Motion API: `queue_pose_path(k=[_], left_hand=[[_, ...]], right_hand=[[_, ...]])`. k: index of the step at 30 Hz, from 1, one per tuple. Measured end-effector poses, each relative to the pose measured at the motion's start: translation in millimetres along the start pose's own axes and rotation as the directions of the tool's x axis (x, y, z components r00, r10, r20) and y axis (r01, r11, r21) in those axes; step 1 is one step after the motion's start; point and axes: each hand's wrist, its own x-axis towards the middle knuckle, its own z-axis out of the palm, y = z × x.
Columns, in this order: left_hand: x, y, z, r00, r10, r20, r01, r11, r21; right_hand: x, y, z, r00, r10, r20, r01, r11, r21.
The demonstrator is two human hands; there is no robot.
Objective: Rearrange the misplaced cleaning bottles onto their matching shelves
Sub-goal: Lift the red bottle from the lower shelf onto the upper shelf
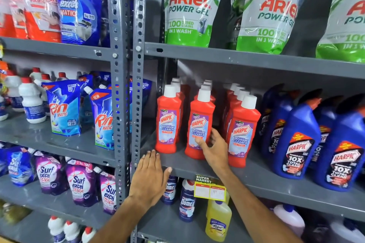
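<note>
Where two grey metal racks [126, 89] meet at their perforated posts, shop goods fill every level: green and white detergent pouches [188, 6] on the top right shelf, red and blue pouches on the top left, and blue refill pouches [65, 108] with white bottles on the left middle level. On the right middle shelf [276, 181], three rows of red bathroom cleaner bottles stand at the left and large blue toilet cleaner bottles [296, 140] stand at the right. Below that, dark blue bottles and a yellow bottle [217, 221] stand behind a yellow price tag [209, 188] hung on the shelf edge. A red bottle [199, 124] at the front of the middle row stands upright, its long axis vertical, white cap up and label facing outward. Reaching in from the right, the right hand [214, 148] curls loosely around this bottle's lower part, thumb on the label and fingers behind its right side. Lower left of the bottle and apart from it, the left hand [150, 177] lies flat with fingers extended over the shelf's front edge, holding nothing.
</note>
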Motion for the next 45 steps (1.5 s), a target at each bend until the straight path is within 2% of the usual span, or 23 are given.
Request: queue_pose_path(k=[8,33,45], left_hand=[[5.1,-3.2,-0.8,1.0,-0.008,0.023,0.008,1.0,-0.002],[2.2,-0.5,-6.0,0.997,-0.024,0.079,0.023,1.0,0.008],[1.0,-0.9,-8.5,0.995,-0.029,0.095,0.03,1.0,-0.003]], right_hand=[[-1.3,12.9,0.1,0.989,0.04,0.142,-0.036,0.999,-0.026],[-5.9,11.1,-1.5,0.975,0.082,0.204,-0.098,0.993,0.067],[-6.5,10.6,0.4,0.977,0.101,0.188,-0.106,0.994,0.016]])
